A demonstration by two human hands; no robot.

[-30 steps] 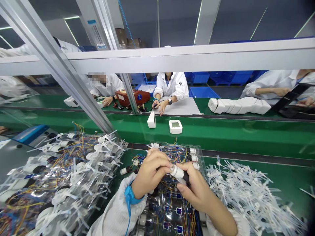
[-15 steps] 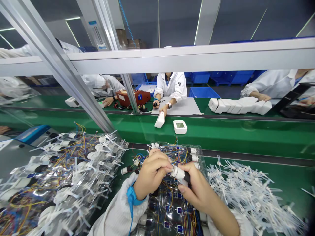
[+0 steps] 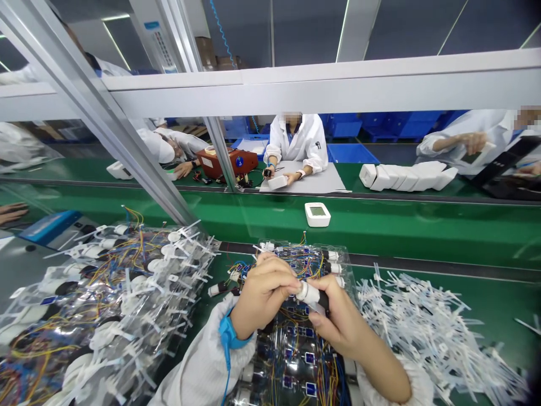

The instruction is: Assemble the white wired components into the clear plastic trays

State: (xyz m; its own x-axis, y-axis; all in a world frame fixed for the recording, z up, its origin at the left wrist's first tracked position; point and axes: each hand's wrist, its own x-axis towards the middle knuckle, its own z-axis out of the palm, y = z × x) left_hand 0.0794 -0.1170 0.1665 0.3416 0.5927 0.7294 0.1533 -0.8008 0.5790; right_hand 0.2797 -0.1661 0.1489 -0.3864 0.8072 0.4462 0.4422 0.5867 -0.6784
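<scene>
Above a clear plastic tray [image 3: 347, 265], both hands hold a small cylindrical part [image 3: 310, 293], white with a black end. It is tilted, its white end towards the left. My left hand [image 3: 267, 290], wearing a blue wrist strap [image 3: 231, 332], pinches the white end with thumb and fingertips. Around the black end, the thumb and fingers of my right hand [image 3: 343, 321] are closed. Whether a thin strip is also between the left fingertips cannot be seen. Below, the tray holds similar cylinders, small dark blue squares and coloured wires [image 3: 327, 372], partly hidden by my hands.
Clear trays of wired cylinders topped with white strips [image 3: 169, 282] stand at left. A heap of thin white strips [image 3: 422, 327] lies at right. Beyond runs a green belt [image 3: 401, 231] carrying a white device with a screen [image 3: 317, 214]. A metal frame [image 3: 139, 144] and co-workers are further back.
The white device on the belt has shifted right in view. The co-worker opposite has drawn another white device back from the belt. My hands hold the part in nearly the same pose.
</scene>
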